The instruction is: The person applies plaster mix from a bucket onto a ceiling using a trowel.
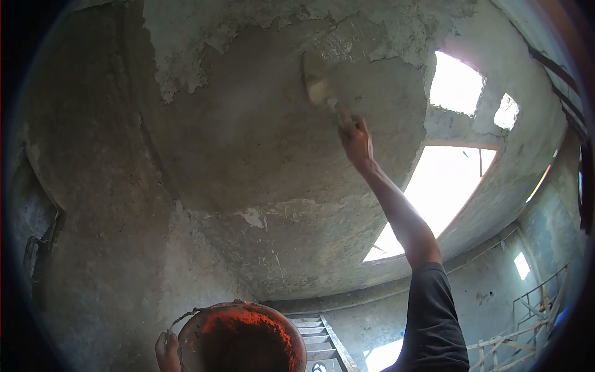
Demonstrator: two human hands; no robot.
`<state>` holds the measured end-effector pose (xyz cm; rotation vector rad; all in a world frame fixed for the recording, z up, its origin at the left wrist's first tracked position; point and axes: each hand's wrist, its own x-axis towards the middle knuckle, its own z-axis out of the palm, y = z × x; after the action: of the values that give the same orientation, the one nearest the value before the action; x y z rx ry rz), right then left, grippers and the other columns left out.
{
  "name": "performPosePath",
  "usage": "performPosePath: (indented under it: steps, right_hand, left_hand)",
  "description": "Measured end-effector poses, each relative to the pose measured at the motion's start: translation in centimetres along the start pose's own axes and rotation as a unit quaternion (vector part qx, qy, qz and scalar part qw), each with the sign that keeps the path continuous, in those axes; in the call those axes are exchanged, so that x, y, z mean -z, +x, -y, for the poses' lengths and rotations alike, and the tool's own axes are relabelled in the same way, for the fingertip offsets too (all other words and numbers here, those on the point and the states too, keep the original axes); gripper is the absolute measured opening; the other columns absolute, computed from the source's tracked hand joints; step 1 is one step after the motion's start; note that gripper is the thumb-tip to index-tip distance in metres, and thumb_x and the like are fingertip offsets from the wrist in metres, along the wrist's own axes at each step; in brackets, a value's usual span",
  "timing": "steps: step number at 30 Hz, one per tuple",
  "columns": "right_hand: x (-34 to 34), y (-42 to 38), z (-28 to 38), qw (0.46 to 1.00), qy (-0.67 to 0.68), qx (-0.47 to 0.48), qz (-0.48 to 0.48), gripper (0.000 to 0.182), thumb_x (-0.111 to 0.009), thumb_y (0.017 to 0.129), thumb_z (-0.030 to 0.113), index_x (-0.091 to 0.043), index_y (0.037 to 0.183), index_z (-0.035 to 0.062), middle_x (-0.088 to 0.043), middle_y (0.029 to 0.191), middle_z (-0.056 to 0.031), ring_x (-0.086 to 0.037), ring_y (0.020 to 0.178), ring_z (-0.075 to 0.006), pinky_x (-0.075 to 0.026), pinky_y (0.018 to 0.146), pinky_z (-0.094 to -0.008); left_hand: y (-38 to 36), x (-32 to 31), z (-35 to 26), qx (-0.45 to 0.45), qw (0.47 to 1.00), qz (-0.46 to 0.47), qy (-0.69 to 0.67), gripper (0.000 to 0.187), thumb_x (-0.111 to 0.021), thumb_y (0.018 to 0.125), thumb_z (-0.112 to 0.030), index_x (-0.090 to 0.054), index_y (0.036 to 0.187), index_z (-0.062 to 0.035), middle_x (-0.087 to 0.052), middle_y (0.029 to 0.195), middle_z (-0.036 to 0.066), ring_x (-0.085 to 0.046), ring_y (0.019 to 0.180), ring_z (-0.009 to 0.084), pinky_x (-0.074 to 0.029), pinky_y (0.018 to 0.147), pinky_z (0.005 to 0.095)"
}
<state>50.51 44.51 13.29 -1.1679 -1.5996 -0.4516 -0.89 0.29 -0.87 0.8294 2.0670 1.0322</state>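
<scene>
My right hand (355, 137) is raised overhead and grips the handle of a wide brush (318, 80), whose bristles press against the grey plastered ceiling (260, 142). The arm runs down to a dark sleeve at the lower right. At the bottom edge my left hand (166, 351) holds the rim and wire handle of a round orange-red bucket (242, 338), whose inside looks dark.
Patches of paler, flaking plaster (186, 68) cover the upper ceiling. Bright window openings (443, 192) glare at the right. A metal ladder (322, 341) stands below beside the bucket. Wooden railing or scaffolding (533, 310) shows at the lower right. A rough wall fills the left.
</scene>
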Motion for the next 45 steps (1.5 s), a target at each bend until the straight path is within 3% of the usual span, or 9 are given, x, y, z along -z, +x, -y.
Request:
performPosePath:
  steps: [5, 12, 19, 25, 27, 31, 33, 36, 45]
  right_hand:
    - [1.9, -0.6, 0.9, 0.994, 0.092, 0.051, 0.029, 0.053, -0.066, 0.082, 0.009, -0.053, 0.133, 0.0189, -0.054, 0.124, -0.0198, -0.059, 0.097, -0.0378, -0.05, 0.082, -0.0448]
    - [4.2, 6.7, -0.1, 0.98, -0.004, 0.015, -0.199, 0.054, -0.066, 0.082, 0.012, -0.052, 0.134, 0.0119, -0.058, 0.094, -0.0204, -0.062, 0.076, -0.0326, -0.049, 0.072, -0.0414]
    - [1.2, 1.8, 1.4, 0.997, 0.036, 0.048, -0.056, 0.049, -0.064, 0.083, 0.015, -0.053, 0.13, 0.0097, -0.058, 0.109, -0.0203, -0.061, 0.092, -0.0389, -0.05, 0.078, -0.0444]
    - [3.0, -0.4, 2.4, 0.987, 0.133, 0.043, 0.08, 0.053, -0.067, 0.081, 0.017, -0.054, 0.131, 0.0084, -0.062, 0.103, -0.0186, -0.064, 0.084, -0.0313, -0.051, 0.074, -0.0392]
    - [4.0, 0.0, 1.4, 0.974, 0.177, -0.121, 0.077, 0.054, -0.069, 0.08, 0.017, -0.055, 0.131, 0.0081, -0.063, 0.092, -0.0165, -0.06, 0.075, -0.0228, -0.049, 0.07, -0.0332]
    - [6.8, 2.3, -1.0, 0.95, 0.203, -0.237, 0.025, 0.053, -0.071, 0.082, 0.02, -0.055, 0.131, 0.0067, -0.06, 0.086, -0.0117, -0.056, 0.071, -0.0141, -0.047, 0.065, -0.0281]
    - [7.3, 4.0, -2.5, 0.99, 0.019, -0.061, -0.124, 0.051, -0.07, 0.083, 0.021, -0.055, 0.131, 0.0085, -0.061, 0.086, -0.0133, -0.059, 0.075, -0.0192, -0.048, 0.07, -0.0309]
    - [7.3, 6.2, -3.6, 0.979, -0.06, -0.032, -0.192, 0.05, -0.069, 0.084, 0.02, -0.054, 0.131, 0.0095, -0.061, 0.094, -0.0163, -0.061, 0.083, -0.0277, -0.049, 0.075, -0.0366]
    - [2.6, 3.1, -3.5, 0.99, -0.013, -0.065, -0.122, 0.053, -0.068, 0.083, 0.017, -0.052, 0.133, 0.0119, -0.056, 0.111, -0.0235, -0.061, 0.094, -0.0372, -0.05, 0.083, -0.0422]
  left_hand:
    - [1.5, 0.0, 1.1, -0.064, 0.998, -0.01, -0.002, 0.041, -0.057, 0.092, -0.033, -0.046, 0.115, -0.0014, -0.046, 0.111, 0.008, -0.043, 0.104, 0.0209, -0.037, 0.089, 0.0343]
    - [1.5, 0.4, 2.2, -0.137, 0.99, -0.027, -0.004, 0.026, -0.057, 0.092, -0.026, -0.054, 0.087, -0.0013, -0.047, 0.077, 0.001, -0.043, 0.076, 0.0117, -0.039, 0.07, 0.0276]
    - [0.8, -0.1, 0.9, -0.131, 0.99, -0.037, -0.032, 0.026, -0.056, 0.092, -0.026, -0.049, 0.081, -0.0035, -0.042, 0.073, -0.001, -0.04, 0.072, 0.011, -0.037, 0.066, 0.0277]
    - [0.6, 0.7, 0.9, -0.038, 0.999, -0.003, 0.001, 0.047, -0.057, 0.093, -0.035, -0.046, 0.123, -0.0008, -0.05, 0.12, 0.01, -0.046, 0.112, 0.0239, -0.038, 0.095, 0.036]
    - [0.1, 0.2, 0.4, 0.01, 1.0, 0.008, -0.019, 0.065, -0.057, 0.093, -0.04, -0.038, 0.142, -0.0017, -0.045, 0.143, 0.013, -0.043, 0.132, 0.03, -0.035, 0.107, 0.0411]
    - [-1.3, 0.0, -1.7, 0.028, 1.0, -0.001, -0.001, 0.064, -0.056, 0.093, -0.039, -0.038, 0.141, -0.0015, -0.046, 0.142, 0.014, -0.043, 0.131, 0.0303, -0.035, 0.107, 0.0417]
    - [-1.3, -0.1, -1.8, 0.03, 0.999, -0.01, 0.019, 0.061, -0.053, 0.095, -0.039, -0.038, 0.142, -0.0017, -0.044, 0.144, 0.016, -0.041, 0.133, 0.0315, -0.033, 0.108, 0.0428]
    - [-0.2, -0.3, -1.9, 0.019, 1.0, -0.011, 0.017, 0.061, -0.053, 0.095, -0.039, -0.039, 0.141, -0.0011, -0.045, 0.143, 0.016, -0.042, 0.132, 0.0312, -0.033, 0.108, 0.0423]
    - [1.5, -0.7, -2.5, -0.019, 1.0, -0.008, 0.009, 0.061, -0.056, 0.093, -0.038, -0.041, 0.138, 0.0019, -0.047, 0.139, 0.017, -0.044, 0.129, 0.0301, -0.035, 0.106, 0.0401]
